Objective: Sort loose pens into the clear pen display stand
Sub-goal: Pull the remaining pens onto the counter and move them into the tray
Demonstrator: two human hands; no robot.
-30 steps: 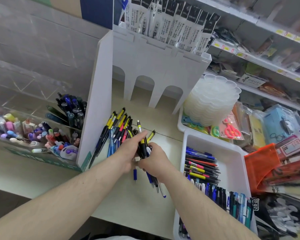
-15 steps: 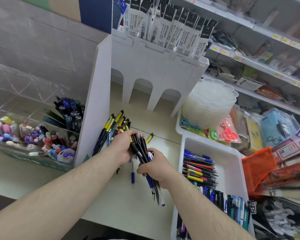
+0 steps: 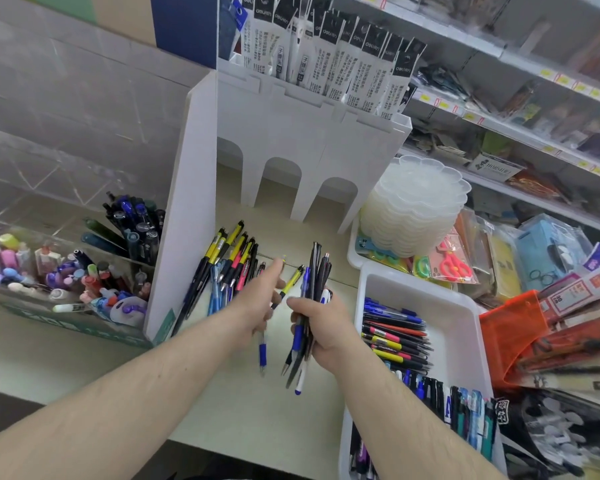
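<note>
1. The right hand [image 3: 321,327] grips an upright bundle of pens [image 3: 312,306] above the desk [image 3: 243,403].
2. The left hand [image 3: 260,299] pinches one blue pen [image 3: 263,355]; its fingers are blurred.
3. Loose pens [image 3: 222,268] lie beside the white stand [image 3: 194,202].
4. The clear pen display stand [image 3: 66,244] is at far left.

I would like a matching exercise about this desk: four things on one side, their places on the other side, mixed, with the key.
Things:
1. bundle of pens
2. scissors
3. refill packs
4. yellow and black pens

Places:
A. top of the white stand
B. gripped in the right hand
C. on the counter beside the left hand
D. bagged, beside the stacked clear trays

Pairs: 1-B, 2-D, 3-A, 4-C
</note>
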